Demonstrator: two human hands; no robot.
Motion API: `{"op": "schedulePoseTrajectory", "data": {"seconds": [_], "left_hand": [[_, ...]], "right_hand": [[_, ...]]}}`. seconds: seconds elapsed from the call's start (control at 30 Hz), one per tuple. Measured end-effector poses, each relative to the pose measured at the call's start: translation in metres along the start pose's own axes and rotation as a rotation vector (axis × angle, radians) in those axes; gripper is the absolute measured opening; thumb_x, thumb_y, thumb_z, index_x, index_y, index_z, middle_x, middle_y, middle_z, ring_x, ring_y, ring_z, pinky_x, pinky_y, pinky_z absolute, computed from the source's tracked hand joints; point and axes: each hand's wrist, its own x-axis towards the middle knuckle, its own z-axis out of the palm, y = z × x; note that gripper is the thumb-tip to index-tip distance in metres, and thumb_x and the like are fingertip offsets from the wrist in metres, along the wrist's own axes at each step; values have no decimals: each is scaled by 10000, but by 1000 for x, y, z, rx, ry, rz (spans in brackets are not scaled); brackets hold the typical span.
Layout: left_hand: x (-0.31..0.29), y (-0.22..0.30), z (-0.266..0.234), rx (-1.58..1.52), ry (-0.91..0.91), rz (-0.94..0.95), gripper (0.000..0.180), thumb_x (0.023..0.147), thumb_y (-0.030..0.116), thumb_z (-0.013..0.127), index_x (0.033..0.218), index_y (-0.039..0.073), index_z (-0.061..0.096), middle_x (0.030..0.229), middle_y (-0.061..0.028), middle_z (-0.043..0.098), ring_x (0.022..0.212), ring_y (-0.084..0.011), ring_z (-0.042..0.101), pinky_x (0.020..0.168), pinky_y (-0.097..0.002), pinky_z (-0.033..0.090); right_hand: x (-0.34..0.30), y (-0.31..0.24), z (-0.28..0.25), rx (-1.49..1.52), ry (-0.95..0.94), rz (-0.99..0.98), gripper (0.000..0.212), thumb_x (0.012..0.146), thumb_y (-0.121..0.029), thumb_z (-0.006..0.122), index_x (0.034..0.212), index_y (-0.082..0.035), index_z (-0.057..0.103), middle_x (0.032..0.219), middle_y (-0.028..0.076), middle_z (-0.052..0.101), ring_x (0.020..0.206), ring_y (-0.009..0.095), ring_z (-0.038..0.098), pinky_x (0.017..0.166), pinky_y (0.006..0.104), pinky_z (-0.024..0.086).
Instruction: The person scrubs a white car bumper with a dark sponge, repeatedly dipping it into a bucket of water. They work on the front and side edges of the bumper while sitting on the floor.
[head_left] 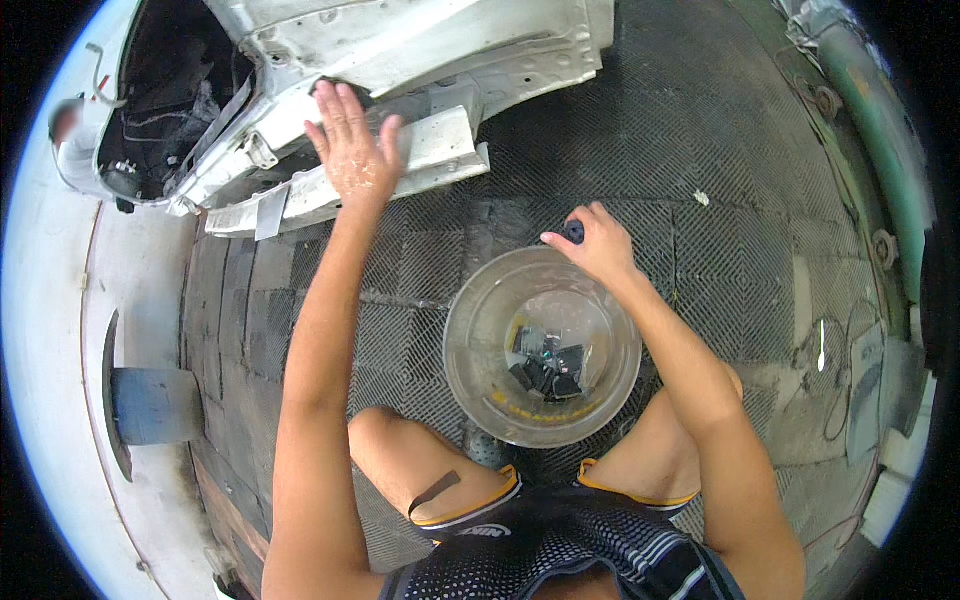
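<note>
My left hand [355, 150] lies flat with fingers spread against a white car body panel [430, 40]; pale specks dot its back. A dark patch shows beside its fingertips, and I cannot tell whether it is a pad or a hole. Over the far right rim of a clear plastic bucket [457, 345], my right hand [605, 245] is closed around a short dark cylindrical object [574, 231]. Several dark flat pieces [550, 372] lie at the bottom of the bucket, which stands between my knees.
Dark ribbed mats [735, 260] cover the floor. A blue drum-like container [155, 405] stands at the left wall. To the right are a long green cylinder [865, 140] and a thin white object [823, 345]. A small white scrap [702, 198] lies on the mats.
</note>
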Motion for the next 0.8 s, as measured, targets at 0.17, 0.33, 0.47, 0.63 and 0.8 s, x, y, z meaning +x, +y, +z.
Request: {"op": "schedulePoseTrajectory", "data": {"seconds": [0.17,0.33,0.47,0.63,0.8], "left_hand": [[30,49,0,171,-184,463,754,990,482,574,1602,90,372,1706,1,279,1571,-200,241,1271,-514,114],[85,119,-2,298,-227,618,643,1011,452,536,1592,203,417,1691,97,296,1551,-116,261,1282,-441,152],[65,52,-29,281,-343,630,706,984,391,591,1626,227,346,1706,115,250,1564,-87,223,1291,-439,119],[68,65,-35,131,-347,607,653,1011,342,563,1608,157,374,1698,32,291,1564,-141,247,1296,-432,119],[92,102,-20,152,-331,734,612,1030,311,543,1596,134,390,1690,27,306,1554,-143,274,1295,-435,149]], "right_hand": [[4,-3,13,-14,57,-75,601,798,-617,778,985,-49,720,966,160,658,880,364,703,754,471,582],[5,0,17,-25,17,-25,669,819,-667,728,1031,-32,732,1002,196,678,903,386,707,776,492,583],[3,6,2,1,-102,102,758,816,-722,689,1125,-31,717,1080,222,681,967,415,709,830,522,582],[7,-2,16,53,-108,69,790,817,-728,681,1175,-24,709,1117,234,670,1021,414,697,874,514,573],[4,1,12,46,-95,72,760,826,-714,685,1140,-22,717,1100,217,672,1004,400,697,853,503,574]]}}
